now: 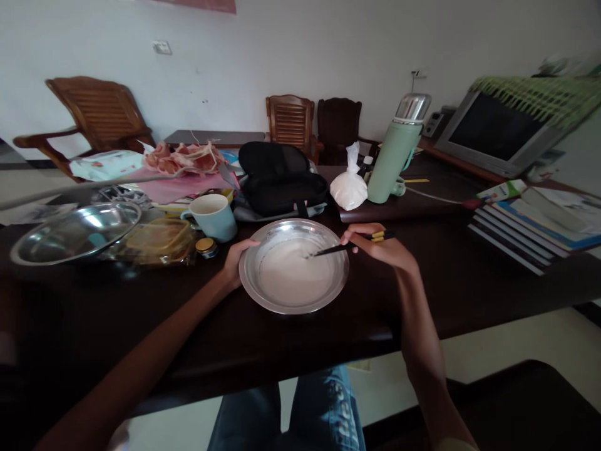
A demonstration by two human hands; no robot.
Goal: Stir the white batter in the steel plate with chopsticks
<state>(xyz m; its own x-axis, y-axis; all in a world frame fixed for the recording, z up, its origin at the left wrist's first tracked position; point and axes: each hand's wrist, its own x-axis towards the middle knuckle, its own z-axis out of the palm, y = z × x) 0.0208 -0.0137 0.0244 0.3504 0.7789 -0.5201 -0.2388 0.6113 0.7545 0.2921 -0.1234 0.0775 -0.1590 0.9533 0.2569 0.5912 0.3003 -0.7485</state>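
Sitting at the left of the dark table (441,282), a shiny metal basin (61,235) leans at a slant, with a wooden chair (101,113) behind it. Just right of the basin lies a yellowish plastic box (157,241), then a small jar (206,247) with a gold-coloured lid, and close behind the jar stands a pale blue mug (216,219). Next comes the left hand (236,262), gripping the left rim of a metal bowl (293,309) near the front edge of the table. The bowl stands upright and holds a smooth, pale liquid (291,279); beyond it lies a black bag (282,178). From the right, dark chopsticks (334,249) with yellow bands slant over the rim, their tips at the liquid. The right hand (387,249) is closed around them, just beside the bowl's right edge. Behind that hand sits a knotted clear bag of white powder (349,190), and just right of it a green flask (393,160) with a silver cap. Farther right, a television (498,128) stands under a green knitted cover (539,97), and nearest the right edge is a stack of books (526,235).
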